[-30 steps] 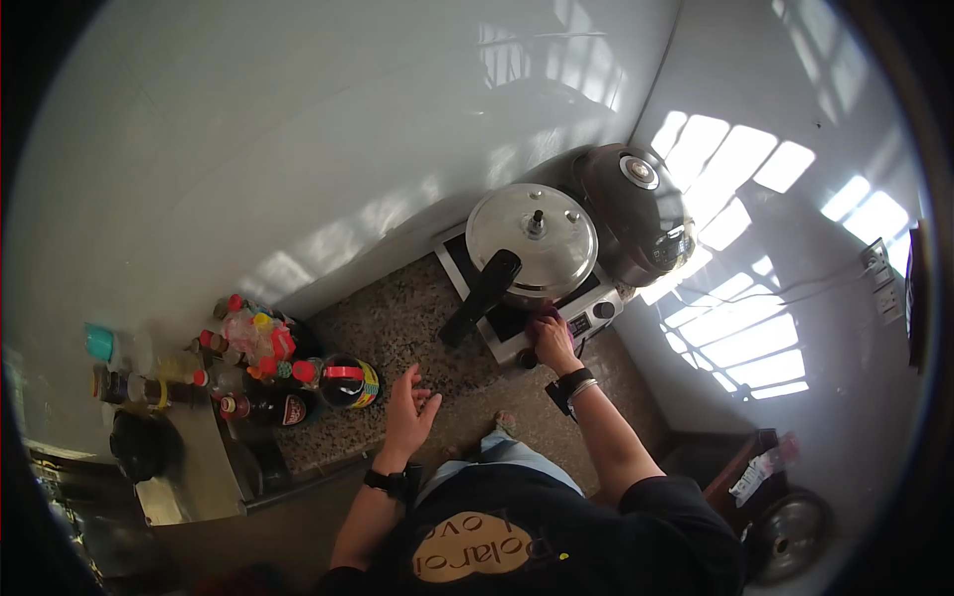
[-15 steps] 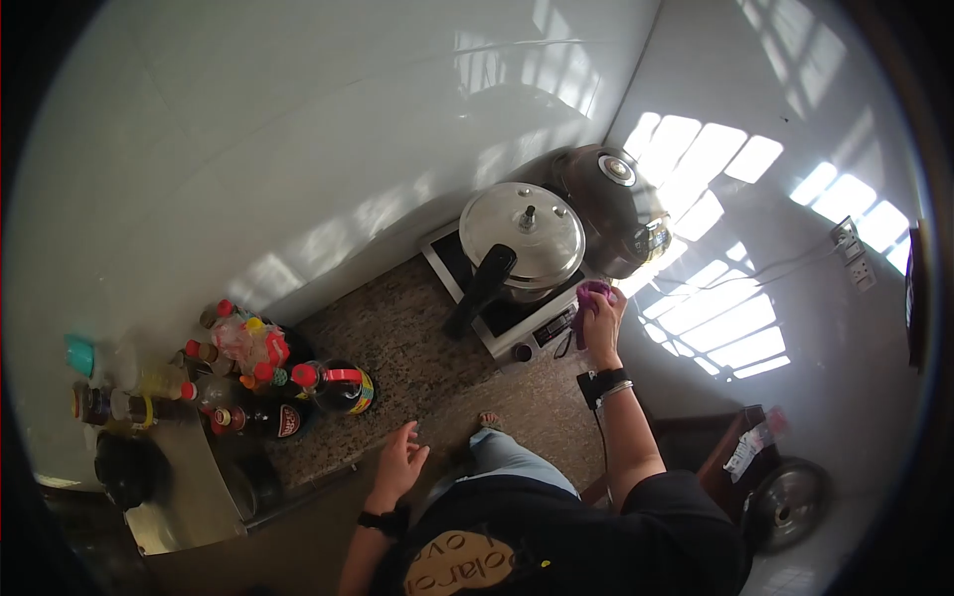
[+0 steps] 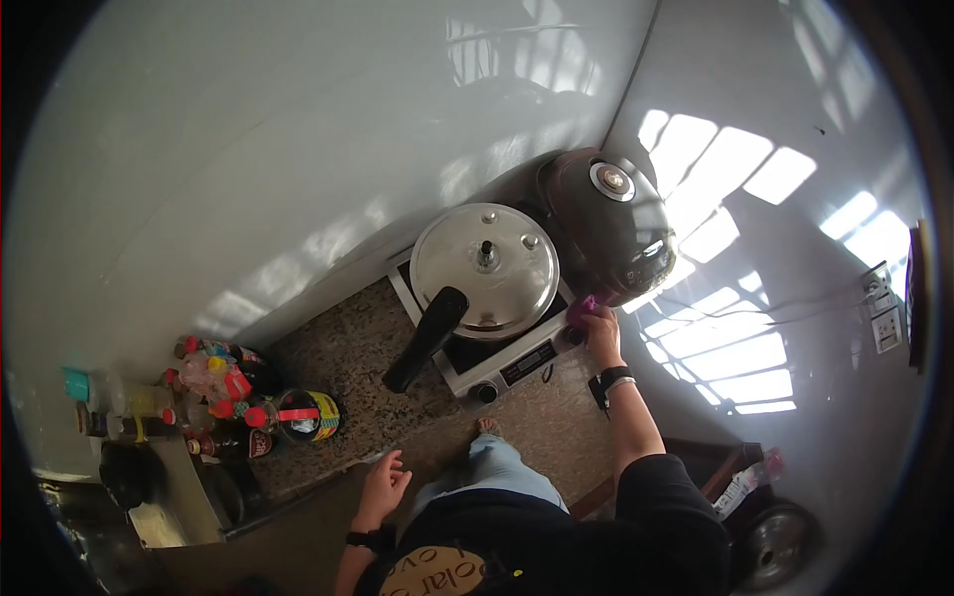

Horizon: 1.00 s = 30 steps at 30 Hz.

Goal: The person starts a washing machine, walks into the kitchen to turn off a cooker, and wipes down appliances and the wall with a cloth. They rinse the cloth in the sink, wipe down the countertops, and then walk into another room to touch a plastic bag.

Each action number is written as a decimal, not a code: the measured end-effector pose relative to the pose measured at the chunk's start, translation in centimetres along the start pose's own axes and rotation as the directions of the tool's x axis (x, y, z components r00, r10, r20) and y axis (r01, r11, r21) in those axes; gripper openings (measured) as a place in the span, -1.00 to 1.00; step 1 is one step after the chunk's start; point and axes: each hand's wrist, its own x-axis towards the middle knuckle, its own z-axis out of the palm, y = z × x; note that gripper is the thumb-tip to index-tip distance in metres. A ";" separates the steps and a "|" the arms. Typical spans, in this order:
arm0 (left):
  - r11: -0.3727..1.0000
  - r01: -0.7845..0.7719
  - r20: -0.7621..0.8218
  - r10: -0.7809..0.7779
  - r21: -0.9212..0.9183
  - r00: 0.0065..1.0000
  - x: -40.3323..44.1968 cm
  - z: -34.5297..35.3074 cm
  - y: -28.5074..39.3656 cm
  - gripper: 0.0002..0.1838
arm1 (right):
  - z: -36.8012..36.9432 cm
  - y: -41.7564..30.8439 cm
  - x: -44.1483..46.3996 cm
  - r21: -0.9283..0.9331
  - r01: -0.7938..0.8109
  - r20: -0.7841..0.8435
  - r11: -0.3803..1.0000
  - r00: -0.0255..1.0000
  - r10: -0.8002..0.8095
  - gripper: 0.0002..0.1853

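My right hand (image 3: 602, 336) is closed on a purple cloth (image 3: 584, 310) at the right end of the cooktop's front panel (image 3: 528, 362), beside a knob. On the cooktop sits a pressure cooker (image 3: 485, 270) with its lid on, its black handle (image 3: 425, 340) pointing toward the lower left. A dark rounded cooker (image 3: 608, 223) stands just behind the cloth. My left hand (image 3: 382, 487) hangs in front of the counter edge with its fingers apart and nothing in it.
Sauce bottles with red caps (image 3: 234, 438) crowd the left end of the granite counter (image 3: 348, 368). A black pan (image 3: 131, 475) lies farther left. At the right are wall sockets (image 3: 881, 306) with a cable and a round metal lid (image 3: 777, 544) low down.
My right hand moved the purple cloth from the front panel's middle to its right end, and it now sits lower beside the knob. The view has shifted; my left hand stays empty.
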 end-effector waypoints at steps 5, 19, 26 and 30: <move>0.999 0.036 -0.105 -0.038 -0.018 0.994 2.0 1.1 0.3 -0.53 | -2.2 0.5 -3.0 0.070 -0.149 0.035 0.986 0.989 0.147 -0.73; 0.982 0.188 -0.093 -0.190 -0.027 0.977 -1.0 2.8 0.8 -0.54 | -4.3 -8.2 2.3 -0.256 0.279 0.315 0.925 0.929 -0.193 -0.81; 0.979 0.184 -0.163 -0.197 -0.089 0.967 -7.5 1.7 -4.1 -0.49 | -6.2 -22.3 -2.5 0.516 0.432 0.571 0.740 0.470 -0.673 -0.70; 0.968 0.003 -0.242 -0.066 -0.252 0.968 -11.7 -1.4 -4.4 -0.47 | -3.7 -36.0 -9.6 0.775 0.372 0.483 0.510 0.172 -0.859 -0.68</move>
